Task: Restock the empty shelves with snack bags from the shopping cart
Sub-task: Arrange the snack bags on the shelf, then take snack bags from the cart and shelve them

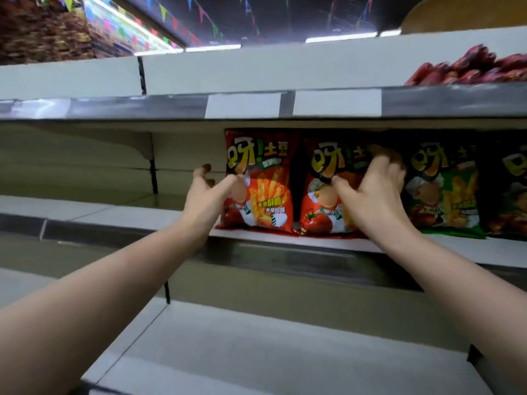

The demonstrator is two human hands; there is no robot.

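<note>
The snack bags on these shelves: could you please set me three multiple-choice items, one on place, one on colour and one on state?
1. The left red bag stands on: A the top shelf; B the bottom shelf; C the middle shelf.
2. The bag right of the second red bag is: A green; B blue; C white.
3. The right hand: A hangs free; B grips the second red bag; C lies flat on a shelf.
Key: 1 C, it stands upright near that shelf's front edge. 2 A, the green bag stands next in the row. 3 B, its fingers curl over the bag's top, thumb on the front.
</note>
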